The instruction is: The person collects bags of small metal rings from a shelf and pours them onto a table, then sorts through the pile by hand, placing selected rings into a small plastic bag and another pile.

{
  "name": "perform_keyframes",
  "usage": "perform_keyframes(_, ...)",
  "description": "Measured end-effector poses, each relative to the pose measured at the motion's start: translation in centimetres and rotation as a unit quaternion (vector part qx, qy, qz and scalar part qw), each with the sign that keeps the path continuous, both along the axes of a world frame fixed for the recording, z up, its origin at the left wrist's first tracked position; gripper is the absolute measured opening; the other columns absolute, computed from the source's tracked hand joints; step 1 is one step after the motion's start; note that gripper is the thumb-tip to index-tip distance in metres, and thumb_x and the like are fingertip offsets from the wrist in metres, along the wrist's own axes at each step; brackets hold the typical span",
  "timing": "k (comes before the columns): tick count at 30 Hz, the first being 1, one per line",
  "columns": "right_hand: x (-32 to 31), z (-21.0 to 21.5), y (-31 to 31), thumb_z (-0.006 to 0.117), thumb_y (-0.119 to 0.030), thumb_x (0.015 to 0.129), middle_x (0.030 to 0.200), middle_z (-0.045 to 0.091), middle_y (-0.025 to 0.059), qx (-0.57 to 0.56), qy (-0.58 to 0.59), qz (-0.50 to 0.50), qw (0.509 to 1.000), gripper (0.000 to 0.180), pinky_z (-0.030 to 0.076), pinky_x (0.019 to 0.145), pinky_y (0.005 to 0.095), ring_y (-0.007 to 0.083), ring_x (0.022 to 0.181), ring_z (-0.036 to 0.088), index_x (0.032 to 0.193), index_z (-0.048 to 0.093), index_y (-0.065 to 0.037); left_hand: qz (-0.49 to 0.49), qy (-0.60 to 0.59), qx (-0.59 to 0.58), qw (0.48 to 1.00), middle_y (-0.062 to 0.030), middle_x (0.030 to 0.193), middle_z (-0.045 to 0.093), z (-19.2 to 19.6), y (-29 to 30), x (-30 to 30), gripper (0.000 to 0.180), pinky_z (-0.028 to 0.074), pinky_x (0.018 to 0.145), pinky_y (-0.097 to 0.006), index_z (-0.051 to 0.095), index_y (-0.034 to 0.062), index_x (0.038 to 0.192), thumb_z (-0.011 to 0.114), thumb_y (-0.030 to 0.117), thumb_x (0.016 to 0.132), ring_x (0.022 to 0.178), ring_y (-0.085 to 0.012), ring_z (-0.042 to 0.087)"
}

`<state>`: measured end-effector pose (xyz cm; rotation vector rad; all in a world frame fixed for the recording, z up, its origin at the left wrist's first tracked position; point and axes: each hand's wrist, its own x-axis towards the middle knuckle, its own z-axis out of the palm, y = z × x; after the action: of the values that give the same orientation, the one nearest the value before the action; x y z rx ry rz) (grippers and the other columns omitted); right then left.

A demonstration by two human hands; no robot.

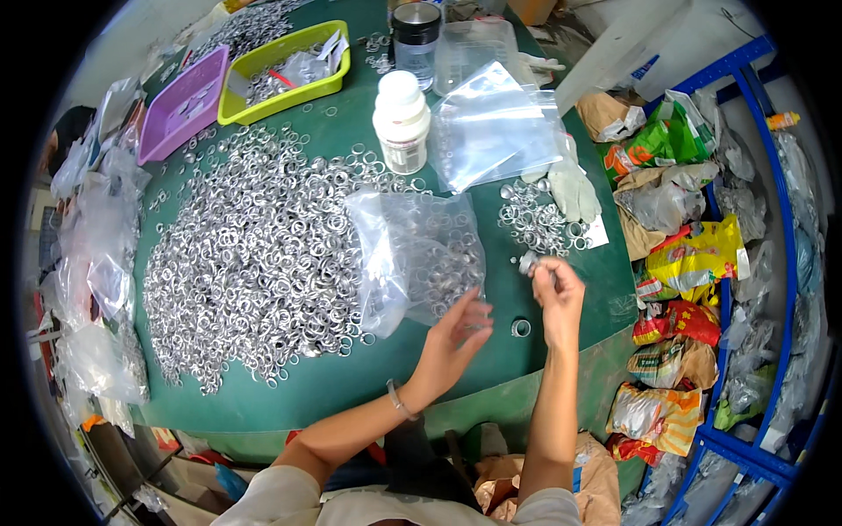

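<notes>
My right hand (559, 294) is closed in a pinch around a few small silver metal rings (527, 262). It is just below a small heap of rings (533, 219) at the right of the table. A separate ring (521, 328) lies on the green surface, left of my right wrist. My left hand (458, 333), fingers apart and slightly blurred, is at the lower right edge of a clear plastic bag (381, 263) with rings showing in it. Whether its fingertips touch the bag I cannot tell. Left of the bag spreads a large pile of silver rings (246, 272).
A white bottle (402, 123), a dark-lidded jar (416, 44) and flat clear bags (495, 131) stand or lie toward the back. Purple (180, 110) and yellow-green (285, 74) baskets sit far left. Right are a pale glove (574, 188) and a blue rack (781, 175).
</notes>
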<state>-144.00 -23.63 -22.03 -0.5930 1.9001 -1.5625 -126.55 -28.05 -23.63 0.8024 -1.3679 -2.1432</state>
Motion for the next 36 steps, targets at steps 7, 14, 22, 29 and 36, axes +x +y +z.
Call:
perform_keyframes(7, 3.3, 1.5, 1.4, 0.058, -0.002, 0.086, 0.080, 0.055, 0.0009, -0.018, -0.018, 0.094, 0.995, 0.005, 0.032, 0.055, 0.0192, 0.0053, 0.065, 0.043, 0.082, 0.057, 0.001, -0.013, 0.025, 0.047, 0.999, -0.0057, 0.103, 0.061, 1.1, -3.2, -1.7, 0.030, 0.049, 0.080, -0.024, 0.060, 0.0002, 0.116, 0.062, 0.005, 0.086, 0.093, -0.0106, 0.058)
perform_keyframes(14, 4.5, 1.1, 2.5, 0.057, -0.003, 0.087, 0.080, 0.054, 0.0018, -0.029, 0.038, 0.098, 0.994, 0.007, 0.031, 0.055, 0.0197, 0.0054, 0.065, 0.040, 0.081, 0.054, 0.000, -0.042, 0.004, -0.031, 0.999, -0.0052, 0.102, 0.060, 1.1, -2.8, -0.6, 0.027, 0.049, 0.078, -0.022, 0.063, -0.0007, 0.112, 0.062, 0.002, 0.085, 0.090, -0.0106, 0.058)
perform_keyframes(22, -0.3, -1.1, 0.7, 0.056, -0.009, 0.089, 0.077, 0.054, 0.0031, 0.050, 0.275, 0.020, 0.960, 0.011, 0.038, 0.060, 0.0251, 0.0103, 0.069, 0.045, 0.085, 0.056, 0.000, -0.016, 0.001, -0.048, 0.999, -0.0108, 0.113, 0.057, 1.3, -0.7, -0.3, 0.041, 0.048, 0.082, -0.030, 0.048, 0.0024, 0.129, 0.058, 0.009, 0.089, 0.099, -0.0166, 0.058)
perform_keyframes(29, -6.9, -5.8, -1.3, 0.059, -0.014, 0.088, 0.073, 0.058, 0.0118, 0.192, 0.435, 0.020, 0.880, 0.016, 0.042, 0.058, 0.0359, 0.0221, 0.063, 0.052, 0.086, 0.058, 0.002, -0.174, 0.035, -0.081, 0.981, -0.0128, 0.106, 0.059, 1.0, 1.5, 9.0, 0.033, 0.048, 0.083, -0.034, 0.052, 0.0017, 0.123, 0.054, 0.009, 0.091, 0.098, -0.0237, 0.059)
perform_keyframes(36, -6.8, -6.5, -1.1, 0.051, -0.018, 0.094, 0.094, 0.057, 0.0176, 0.136, 0.449, -0.039, 0.883, 0.028, 0.044, 0.080, 0.0364, 0.0287, 0.084, 0.054, 0.108, 0.051, 0.006, -0.070, -0.049, -0.144, 0.986, -0.0138, 0.094, 0.062, 0.0, 6.5, 25.5, 0.020, 0.050, 0.075, -0.035, 0.063, 0.0015, 0.106, 0.052, 0.002, 0.089, 0.086, -0.0269, 0.062)
